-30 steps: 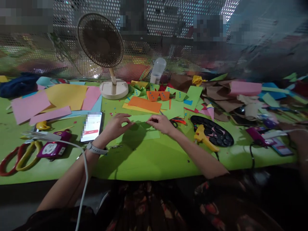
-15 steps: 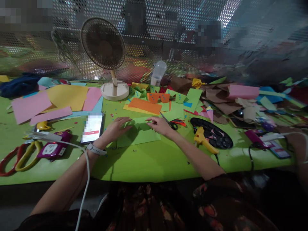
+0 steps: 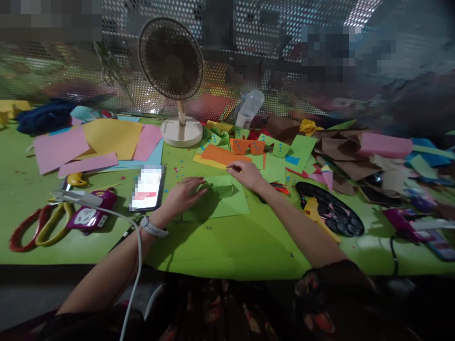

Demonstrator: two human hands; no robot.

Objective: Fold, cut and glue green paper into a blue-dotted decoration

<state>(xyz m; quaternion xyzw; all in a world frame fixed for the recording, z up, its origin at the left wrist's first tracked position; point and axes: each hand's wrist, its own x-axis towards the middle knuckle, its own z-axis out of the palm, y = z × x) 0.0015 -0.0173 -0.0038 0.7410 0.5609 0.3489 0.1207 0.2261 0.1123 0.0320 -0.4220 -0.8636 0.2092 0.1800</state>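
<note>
A light green paper sheet [image 3: 231,208] lies on the table before me, with what looks like a smaller green piece [image 3: 222,188] on its upper part. My left hand [image 3: 186,194] is at the sheet's left side, palm down, fingers stretched and apart, holding nothing. My right hand [image 3: 247,175] is just beyond the sheet's upper edge, thumb and fingers pinched close to the orange paper [image 3: 220,155]. What the pinch holds, if anything, is too small to make out. Scissors with orange handles [image 3: 280,188] lie partly hidden behind my right forearm.
A fan [image 3: 181,132], orange paper glasses [image 3: 247,146] and a tilted clear-topped bottle [image 3: 250,109] stand behind. Left lie a phone [image 3: 147,187], purple device [image 3: 93,210] and large scissors [image 3: 39,227]; right, a yellow glue gun [image 3: 318,218] and black palette [image 3: 341,213]. A white cable crosses my left forearm.
My right hand has moved away from the green sheet's upper edge toward the orange paper, still pinched. My left hand stays at the sheet's left side. The whole view has shifted, so things appear farther right.
</note>
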